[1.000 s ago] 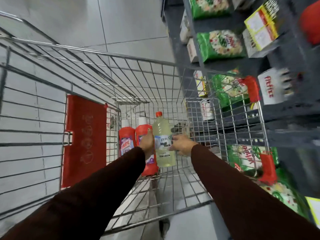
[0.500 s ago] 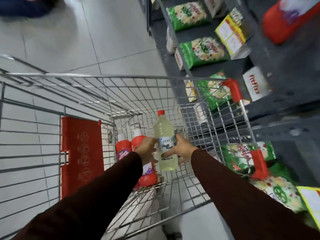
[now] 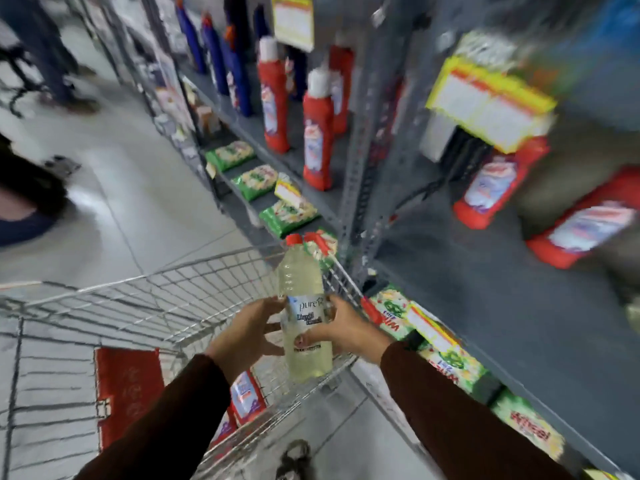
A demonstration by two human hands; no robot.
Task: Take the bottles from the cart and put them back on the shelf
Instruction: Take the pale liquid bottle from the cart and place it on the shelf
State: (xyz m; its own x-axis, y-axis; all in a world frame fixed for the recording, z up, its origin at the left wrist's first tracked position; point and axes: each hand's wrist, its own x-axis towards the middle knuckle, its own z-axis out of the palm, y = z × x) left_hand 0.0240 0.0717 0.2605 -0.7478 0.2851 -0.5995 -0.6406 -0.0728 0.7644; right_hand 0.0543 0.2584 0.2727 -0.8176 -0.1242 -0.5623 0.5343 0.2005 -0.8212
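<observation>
Currently mid-transfer: the clear plastic bottle of pale yellow liquid with a red cap (image 3: 304,313) is lifted above the rim of the wire shopping cart (image 3: 145,306), upright, not yet on the grey metal shelf (image 3: 485,306) to the right of the cart. Judgement: one bottle is under way; none can be confirmed as returned from this view.

Remaining in the cart: at least one red bottle with a white-and-purple label (image 3: 246,398) below the lifted bottle; a second red shape beside it is too blurred to identify. Red bottles with white caps (image 3: 317,133) stand on the shelf beyond the cart's far end, a likely destination for those.

Grip: left hand (image 3: 246,336) lies against the bottle's left side, fingers extended and loosely spread rather than curled round it. Right hand (image 3: 341,329) is clamped on the label band from the right, thumb across the front. Right hand appears to carry the load.
</observation>
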